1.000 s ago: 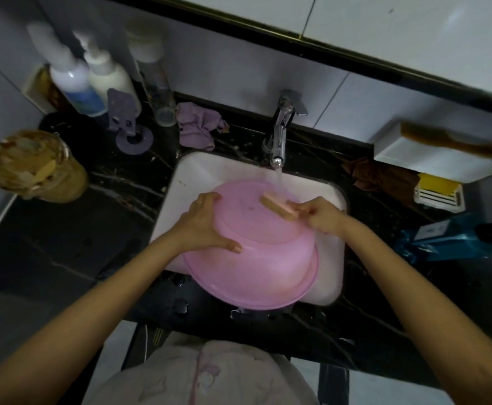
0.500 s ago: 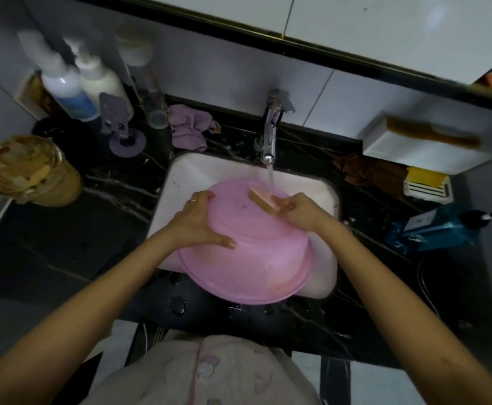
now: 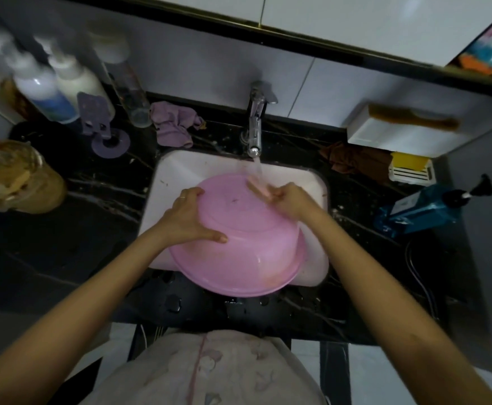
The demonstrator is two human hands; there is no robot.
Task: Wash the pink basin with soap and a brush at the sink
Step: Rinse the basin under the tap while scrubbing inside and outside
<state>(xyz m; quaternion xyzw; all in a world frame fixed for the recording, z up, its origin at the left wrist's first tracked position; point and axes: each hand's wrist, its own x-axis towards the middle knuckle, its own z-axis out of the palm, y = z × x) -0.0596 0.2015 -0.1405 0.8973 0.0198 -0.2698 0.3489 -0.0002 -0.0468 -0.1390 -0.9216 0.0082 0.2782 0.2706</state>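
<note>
The pink basin (image 3: 244, 244) lies upside down and tilted over the white sink (image 3: 174, 176), its rim hanging past the sink's near edge. My left hand (image 3: 189, 216) holds its left side, fingers over the base and thumb stretched along the wall. My right hand (image 3: 288, 198) grips a small pinkish brush (image 3: 258, 187) against the far right of the basin's base. Water runs from the chrome tap (image 3: 255, 127) onto the brush and basin.
On the black counter stand pump bottles (image 3: 55, 92), a purple holder (image 3: 104, 133), a purple cloth (image 3: 174, 124) and a brown jar (image 3: 14, 176) to the left. To the right are a brown cloth (image 3: 355, 162), a yellow-white soap box (image 3: 411, 171), a blue bottle (image 3: 423, 209) and a white box bearing a comb (image 3: 408, 127).
The right hand has slid the brush slightly along the far side of the basin's base under the running water. The left hand keeps its hold; the view has shifted a little.
</note>
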